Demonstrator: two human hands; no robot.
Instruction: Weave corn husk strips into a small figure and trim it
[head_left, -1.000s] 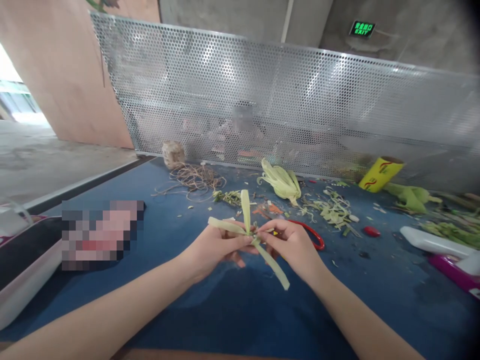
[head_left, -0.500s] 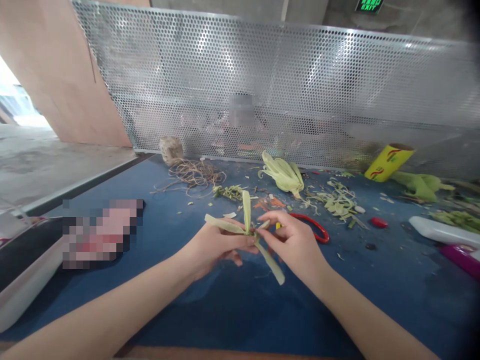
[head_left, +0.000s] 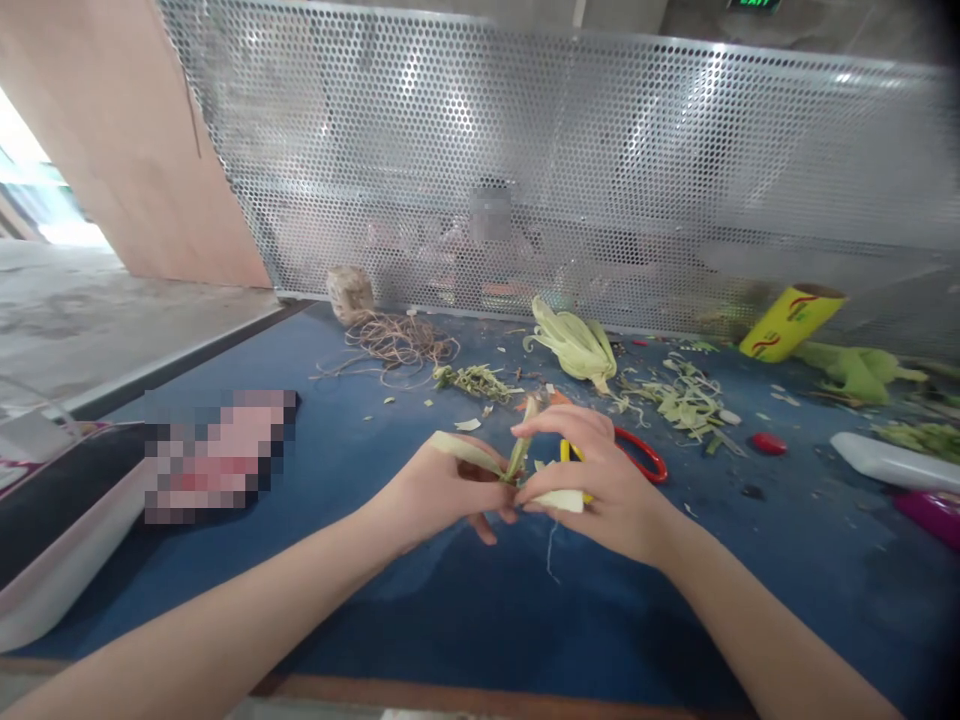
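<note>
My left hand (head_left: pixel 439 490) and my right hand (head_left: pixel 600 480) meet above the blue table (head_left: pixel 465 610), both pinched on crossed pale green corn husk strips (head_left: pixel 480 458). One strip sticks out to the left over my left thumb. Another runs up between my hands, and my right fingers fold a pale strip end (head_left: pixel 561 499) flat across the crossing. A thin thread (head_left: pixel 551 550) dangles below it. Red-handled scissors (head_left: pixel 643 456) lie just behind my right hand.
A twine ball (head_left: pixel 349 293) with loose twine (head_left: pixel 397 345) sits at the back left, a corn husk bundle (head_left: pixel 577 345) and husk scraps (head_left: pixel 682 400) behind. A yellow roll (head_left: pixel 787 322), white tray (head_left: pixel 892 462) and perforated metal screen (head_left: pixel 570 170) stand farther off.
The long strip that hung down to the lower right has been folded up under my right hand. The upright strip is now bent over. The camera has drifted slightly.
</note>
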